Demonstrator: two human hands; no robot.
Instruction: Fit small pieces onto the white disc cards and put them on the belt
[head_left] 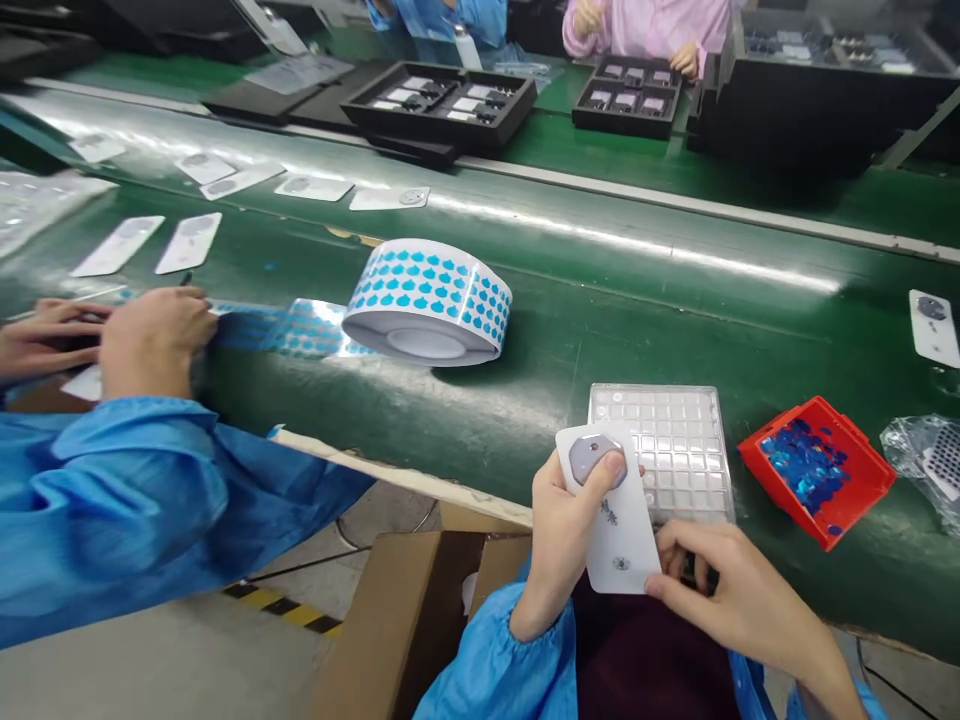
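A white card-shaped plate [626,530] with a grey octagonal piece near its top is held upright in my left hand [564,530], the thumb pressing on the octagonal piece. My right hand [731,590] pinches the plate's lower right corner between thumb and curled fingers. Behind the plate lies a clear plastic tray [679,425] with many small square compartments, partly covered by the plate. Right of the tray sits a red bin [862,480] holding small shiny blue pieces [806,465].
A large roll [427,290] of blue-dotted stickers stands left of centre, its strip running to a co-worker's hands [157,335]. White plates [189,243] lie along the green table. Black trays [442,105] and other people are across it. A cardboard box [390,620] stands below.
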